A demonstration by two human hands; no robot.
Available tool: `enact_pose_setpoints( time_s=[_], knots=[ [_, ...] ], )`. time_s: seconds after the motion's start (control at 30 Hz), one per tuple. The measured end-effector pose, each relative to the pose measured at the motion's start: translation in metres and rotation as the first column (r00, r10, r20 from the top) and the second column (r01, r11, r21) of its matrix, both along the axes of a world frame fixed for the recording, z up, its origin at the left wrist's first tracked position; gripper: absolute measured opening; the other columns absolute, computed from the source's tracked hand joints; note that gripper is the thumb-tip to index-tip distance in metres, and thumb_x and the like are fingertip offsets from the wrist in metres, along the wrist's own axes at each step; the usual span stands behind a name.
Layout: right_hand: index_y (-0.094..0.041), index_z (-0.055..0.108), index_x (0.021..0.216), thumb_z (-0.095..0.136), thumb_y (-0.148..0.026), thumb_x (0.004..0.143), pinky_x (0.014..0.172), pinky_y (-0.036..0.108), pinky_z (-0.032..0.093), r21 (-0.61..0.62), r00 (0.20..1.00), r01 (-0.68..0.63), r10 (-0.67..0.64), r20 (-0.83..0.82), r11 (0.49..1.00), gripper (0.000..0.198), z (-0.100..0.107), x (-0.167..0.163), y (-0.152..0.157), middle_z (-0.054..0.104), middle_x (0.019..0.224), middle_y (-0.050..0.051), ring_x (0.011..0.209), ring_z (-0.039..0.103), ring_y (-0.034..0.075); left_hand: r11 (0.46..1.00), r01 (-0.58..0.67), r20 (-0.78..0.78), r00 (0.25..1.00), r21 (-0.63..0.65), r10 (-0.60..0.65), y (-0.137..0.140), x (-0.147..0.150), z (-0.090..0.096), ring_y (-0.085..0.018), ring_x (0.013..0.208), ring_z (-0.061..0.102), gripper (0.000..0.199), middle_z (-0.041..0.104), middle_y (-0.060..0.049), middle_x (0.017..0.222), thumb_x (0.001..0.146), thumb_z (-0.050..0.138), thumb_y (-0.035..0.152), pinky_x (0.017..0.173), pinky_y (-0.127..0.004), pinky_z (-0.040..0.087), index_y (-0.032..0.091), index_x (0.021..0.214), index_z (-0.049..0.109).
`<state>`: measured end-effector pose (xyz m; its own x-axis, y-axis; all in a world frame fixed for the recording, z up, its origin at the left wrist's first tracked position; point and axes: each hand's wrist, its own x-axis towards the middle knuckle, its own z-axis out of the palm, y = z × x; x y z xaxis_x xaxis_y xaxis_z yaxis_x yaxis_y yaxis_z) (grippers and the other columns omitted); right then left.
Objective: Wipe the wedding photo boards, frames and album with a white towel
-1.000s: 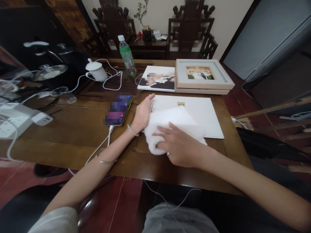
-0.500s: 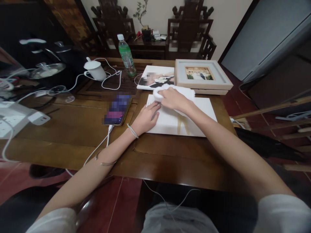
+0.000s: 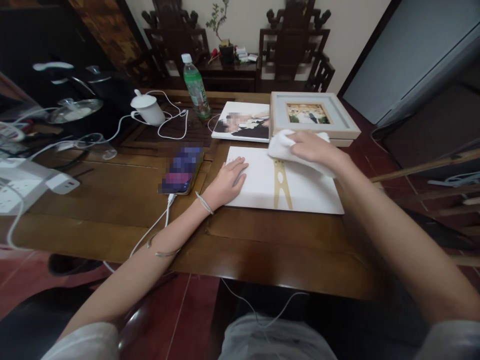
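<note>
A flat white panel [image 3: 258, 182] with a gold-coloured shape [image 3: 281, 186] on it lies on the wooden table in front of me. My left hand [image 3: 228, 181] rests with outstretched fingers on the panel's left end. My right hand [image 3: 315, 149] grips a white cloth [image 3: 282, 145] over the panel's far right part, covering that corner. Just behind the panel lies a white-edged photo print [image 3: 245, 121]. Beside it sits a framed photo [image 3: 308, 114] in a pale wooden frame, and the cloth hides a bit of its near edge.
Left of my hand lies a phone [image 3: 182, 170] on a charging cable. Further back stand a green-labelled bottle [image 3: 196, 87] and a white lidded mug [image 3: 148, 109]. A power strip [image 3: 18, 186], a clear cup [image 3: 93, 144] and a dark pot [image 3: 80, 112] crowd the left side.
My right hand has moved the cloth rightward across the panel, uncovering more of the gold shape. My left hand stays in place.
</note>
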<state>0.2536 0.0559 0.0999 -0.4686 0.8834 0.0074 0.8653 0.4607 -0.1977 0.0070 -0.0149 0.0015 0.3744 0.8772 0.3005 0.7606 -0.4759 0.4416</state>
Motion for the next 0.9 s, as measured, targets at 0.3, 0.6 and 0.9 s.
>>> enact_pose_setpoints(
  time_s=[0.3,0.6,0.9],
  knots=[
    [-0.025,0.047,0.070,0.040,-0.008,0.070,0.069,0.037,0.041,-0.016,0.996,-0.063,0.064,0.065,0.998,0.019,-0.010,0.069,-0.117,0.054,0.065,0.004,0.069,0.056,0.025,1.000,0.020,0.014,1.000,0.002,-0.020,0.001,-0.001,0.002,-0.030,0.141,0.042,0.039,0.052,-0.019,0.145,0.095,0.041,0.026,0.116,-0.056,0.033,0.011,0.127,0.057],
    [-0.027,0.041,0.065,0.038,-0.008,0.070,0.088,0.047,0.042,-0.075,0.988,-0.155,0.156,0.004,0.985,0.021,-0.011,0.071,-0.140,0.054,0.064,0.004,0.073,0.058,0.026,1.000,0.028,0.008,1.000,0.013,-0.028,0.007,-0.004,-0.001,-0.029,0.141,0.043,0.039,0.051,-0.018,0.146,0.095,0.041,0.030,0.115,-0.057,0.034,0.014,0.127,0.057],
    [-0.026,0.030,0.065,0.038,-0.012,0.067,0.068,0.034,0.036,0.095,0.990,-0.034,0.046,-0.133,0.995,0.016,-0.027,0.058,-0.032,0.043,0.062,0.002,0.067,0.048,0.022,0.999,0.028,0.034,0.999,0.015,-0.029,0.008,-0.004,-0.002,-0.028,0.141,0.043,0.038,0.051,-0.018,0.146,0.097,0.041,0.030,0.115,-0.055,0.034,0.014,0.127,0.058]
  ],
)
